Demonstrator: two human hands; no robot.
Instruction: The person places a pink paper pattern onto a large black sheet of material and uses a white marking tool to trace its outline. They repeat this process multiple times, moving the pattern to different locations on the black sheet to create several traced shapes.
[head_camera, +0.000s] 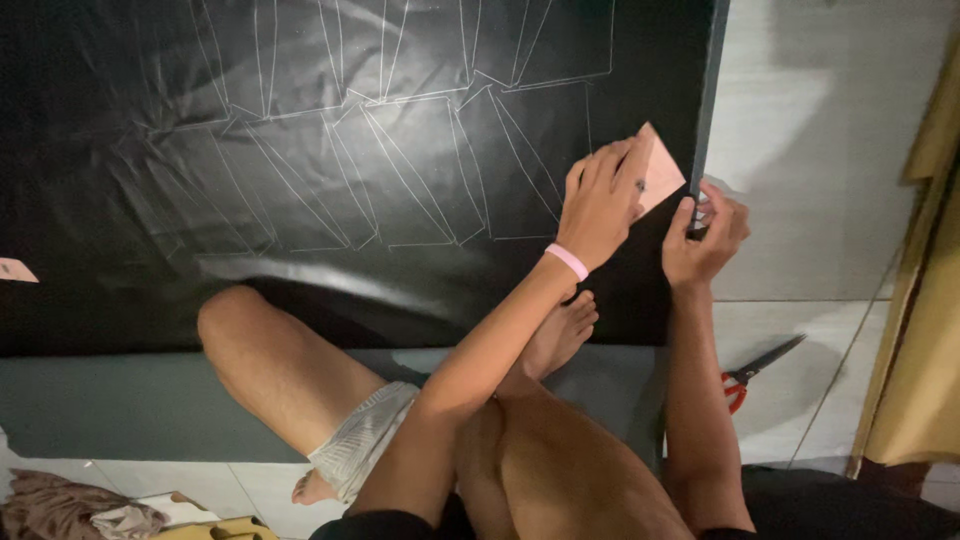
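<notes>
Red-handled scissors on tiled floor

Left hand on pink template (black sheet beneath)

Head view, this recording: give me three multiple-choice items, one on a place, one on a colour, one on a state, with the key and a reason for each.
1. Where do the scissors lie?
A. On the tiled floor right of the black sheet
B. On the black sheet
C. In the left hand

2. What colour is the wristband on the left hand?
A. Green
B. Pink
C. Black

3. What is the left hand doing with the pink card template?
A. Pressing it flat on the sheet
B. Crumpling it
C. Holding it high in the air

Key: 1 A, they rest on pale tiles beside the right arm; 2 B, a pink band circles the wrist; 3 A, spread fingers lie on the card while the right hand is at the sheet's edge.
</notes>
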